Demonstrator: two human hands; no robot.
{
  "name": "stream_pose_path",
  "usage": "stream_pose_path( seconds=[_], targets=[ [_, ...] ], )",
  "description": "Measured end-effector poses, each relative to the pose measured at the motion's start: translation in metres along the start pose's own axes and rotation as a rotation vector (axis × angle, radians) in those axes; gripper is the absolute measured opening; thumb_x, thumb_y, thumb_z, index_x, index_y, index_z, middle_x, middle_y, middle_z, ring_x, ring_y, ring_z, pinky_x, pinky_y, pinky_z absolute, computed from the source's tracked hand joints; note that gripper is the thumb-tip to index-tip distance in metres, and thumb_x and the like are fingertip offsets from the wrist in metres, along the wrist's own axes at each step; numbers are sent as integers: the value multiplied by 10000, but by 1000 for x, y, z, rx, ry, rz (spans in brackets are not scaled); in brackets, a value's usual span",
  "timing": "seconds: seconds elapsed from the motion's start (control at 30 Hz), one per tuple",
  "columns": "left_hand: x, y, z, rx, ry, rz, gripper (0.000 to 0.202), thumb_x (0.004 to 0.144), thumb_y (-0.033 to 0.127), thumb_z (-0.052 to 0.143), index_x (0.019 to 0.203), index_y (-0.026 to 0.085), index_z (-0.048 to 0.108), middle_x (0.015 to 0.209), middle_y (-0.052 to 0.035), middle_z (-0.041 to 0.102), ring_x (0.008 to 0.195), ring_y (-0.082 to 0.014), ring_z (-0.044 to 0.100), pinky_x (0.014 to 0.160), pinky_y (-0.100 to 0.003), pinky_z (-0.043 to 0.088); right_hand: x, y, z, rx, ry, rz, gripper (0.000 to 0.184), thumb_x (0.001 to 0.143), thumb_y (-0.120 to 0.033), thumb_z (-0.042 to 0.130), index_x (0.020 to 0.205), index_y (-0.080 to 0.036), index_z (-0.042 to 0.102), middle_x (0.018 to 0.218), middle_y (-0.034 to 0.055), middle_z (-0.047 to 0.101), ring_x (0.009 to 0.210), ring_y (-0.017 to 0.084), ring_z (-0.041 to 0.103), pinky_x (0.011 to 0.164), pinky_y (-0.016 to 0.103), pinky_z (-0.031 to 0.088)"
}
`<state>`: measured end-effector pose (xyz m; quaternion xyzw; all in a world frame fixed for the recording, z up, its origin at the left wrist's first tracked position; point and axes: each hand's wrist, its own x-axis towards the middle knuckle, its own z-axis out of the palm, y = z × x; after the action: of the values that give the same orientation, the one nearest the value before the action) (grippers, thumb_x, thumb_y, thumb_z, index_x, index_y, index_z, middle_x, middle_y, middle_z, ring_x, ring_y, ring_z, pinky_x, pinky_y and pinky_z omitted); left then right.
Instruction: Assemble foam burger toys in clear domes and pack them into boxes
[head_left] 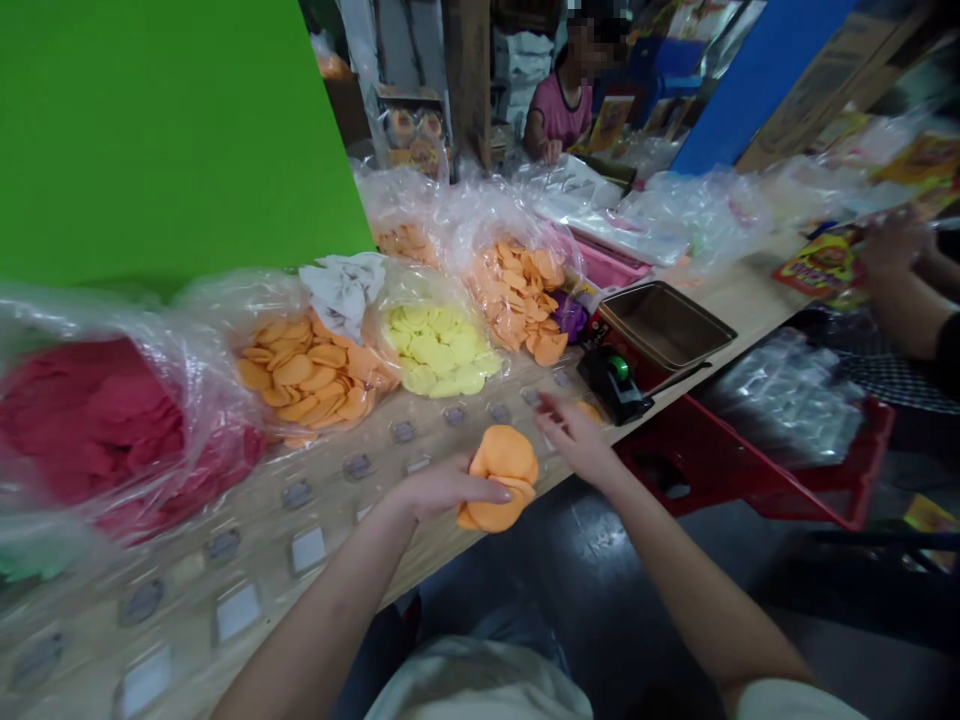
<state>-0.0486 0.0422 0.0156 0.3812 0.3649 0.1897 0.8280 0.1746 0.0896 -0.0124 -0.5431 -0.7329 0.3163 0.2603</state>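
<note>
Pale cloth of the person's shirt lies nearest the camera, with two bare forearms reaching past it toward a wooden table. A black tape dispenser with a green roll stands at the table's front edge.

To the left of the dispenser and nearer the person, the left hand is closed around a small stack of orange pieces, its thumb laid across the front and the curled fingers hidden behind. Between that stack and the dispenser is the right hand, half open with its fingers loosely spread and bent; nothing can be seen in its grasp, and the stack is just beside it, apart from it. Whether its fingertips touch the table cannot be told.

Left of the dispenser, clear plastic packs run in a line along the table. Behind them sit clear bags of yellow pieces, further orange pieces and, farthest left, red pieces. Just behind the dispenser and to its right is a brown bin. Below and to the right of the dispenser is a red crate. Well beyond it, across the table, is a person in a pink top.
</note>
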Motion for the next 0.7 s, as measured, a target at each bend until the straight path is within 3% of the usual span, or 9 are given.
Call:
stream_pose_path(
  seconds=[0.07,0.1,0.17,0.23,0.33,0.4,0.53,0.63,0.7],
  targets=[
    [2,-3,0,14,44,-18,343,623,227,730,945,148,641,894,-54,667,755,-143,612,662,-226,480,-9,-27,17,235,-153,-48,314,843,-368,477,1077,-184,580,901,47,630,782,182,580,661,298,475],
    [3,-7,0,-10,75,-33,339,639,252,720,950,149,633,871,-54,665,730,-144,612,623,-225,483,-13,-36,24,265,-151,-66,284,825,-377,507,1018,-191,603,865,32,632,771,176,578,659,292,473],
    [4,-17,0,-125,120,-85,339,682,319,678,965,143,614,833,-67,663,687,-156,616,544,-232,483,-18,-42,29,228,9,-95,230,790,-374,560,926,-201,625,874,31,630,790,175,569,686,292,465],
    [2,-28,0,-250,134,-133,351,720,364,627,973,122,600,810,-87,661,652,-168,622,490,-235,476,-18,-32,22,226,175,-66,218,789,-378,555,905,-204,619,886,39,626,789,172,568,690,292,461],
    [-5,-41,2,-292,194,-147,361,713,354,635,970,104,590,813,-95,661,632,-167,628,505,-247,495,-10,3,-1,279,273,100,275,780,-381,555,971,-184,566,829,33,618,731,159,577,660,285,467],
    [-11,-44,3,-258,238,-159,382,690,345,667,975,104,587,834,-93,660,654,-170,633,541,-267,515,-2,26,-13,206,214,147,326,756,-353,583,1019,-171,524,769,13,610,704,154,581,661,284,466],
    [-18,-41,3,-210,261,-129,476,666,376,694,1038,107,571,854,-90,658,682,-171,629,555,-271,514,5,52,-12,-189,-10,10,233,795,-296,545,996,-179,529,743,3,615,701,147,583,658,267,453],
    [-20,-38,2,-209,266,-79,516,665,378,695,1088,120,550,833,-78,655,669,-169,621,559,-284,512,0,55,-2,-437,-8,-64,144,802,-236,540,929,-186,585,791,50,625,816,193,560,739,312,434],
    [-21,-37,2,-205,267,-65,508,663,362,699,1088,129,550,825,-72,652,673,-168,618,566,-288,512,-3,55,2,-479,5,-72,118,790,-190,544,882,-181,616,812,86,625,878,233,530,803,368,402]
  ],
)
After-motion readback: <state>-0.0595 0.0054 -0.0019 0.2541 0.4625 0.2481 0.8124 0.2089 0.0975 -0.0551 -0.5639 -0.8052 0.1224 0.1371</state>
